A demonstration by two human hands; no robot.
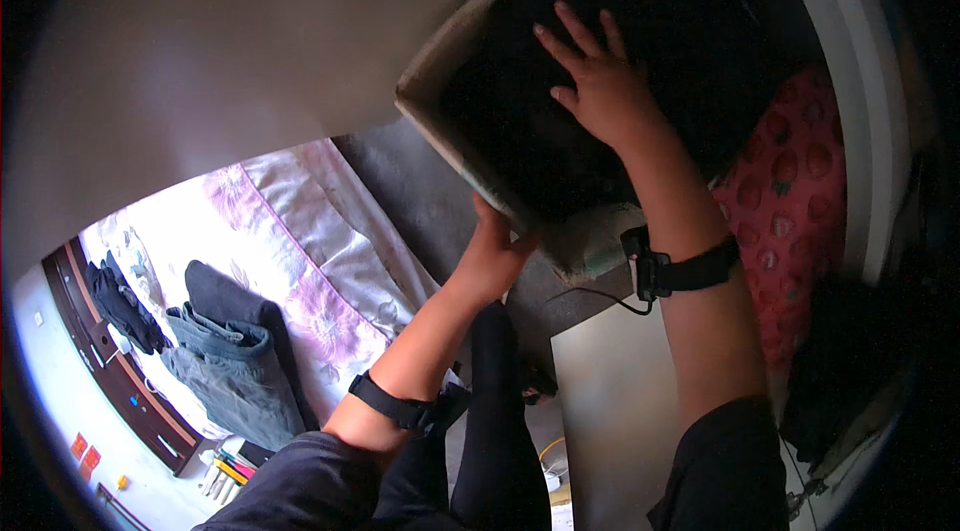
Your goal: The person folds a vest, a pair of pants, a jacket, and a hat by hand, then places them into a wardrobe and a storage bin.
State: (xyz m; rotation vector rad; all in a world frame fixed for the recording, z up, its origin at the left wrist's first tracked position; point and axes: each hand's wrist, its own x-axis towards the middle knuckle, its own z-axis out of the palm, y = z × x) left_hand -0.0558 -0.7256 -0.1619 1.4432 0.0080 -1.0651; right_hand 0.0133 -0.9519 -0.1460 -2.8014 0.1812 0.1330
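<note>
A box with a pale, worn rim and a very dark inside is in front of me, tilted. My left hand grips its near edge, with part of the fingers hidden behind the wall. Over the dark inside, my right hand is open with its fingers spread, palm down. Whether it touches dark contents or hovers above them, I cannot tell. A pink-red cloth with a strawberry-like pattern hangs to the right of my right forearm.
At the left is a bed with a floral sheet, with folded grey trousers on it. A large beige panel fills the upper left. A pale board stands near my legs. A white curved frame runs along the right.
</note>
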